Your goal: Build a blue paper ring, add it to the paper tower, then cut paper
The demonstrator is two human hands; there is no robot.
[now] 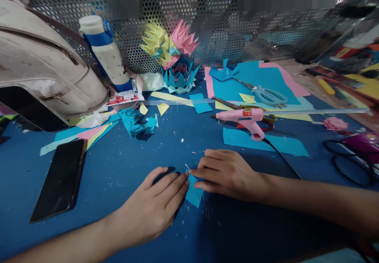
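A small piece of blue paper (194, 194) lies on the blue tabletop between my two hands, its lower part showing as a pointed corner. My left hand (158, 200) holds it from the left, fingertips together on its upper left edge and thumb hidden. From the right, my right hand (226, 174) grips the same paper. Its index finger meets the left fingertips at the top, its thumb is by the right edge, and the other fingers are curled. A thin pale sliver (186, 167) stands out just above the fingertips.
A pink glue gun (241, 117) with a black cord lies beyond my right hand, near light-blue-handled scissors (269, 95) and coloured sheets (251, 83). Folded-paper flowers (180, 73) stand behind. A phone (60, 176), bottle (106, 51) and backpack (50, 53) are on the left.
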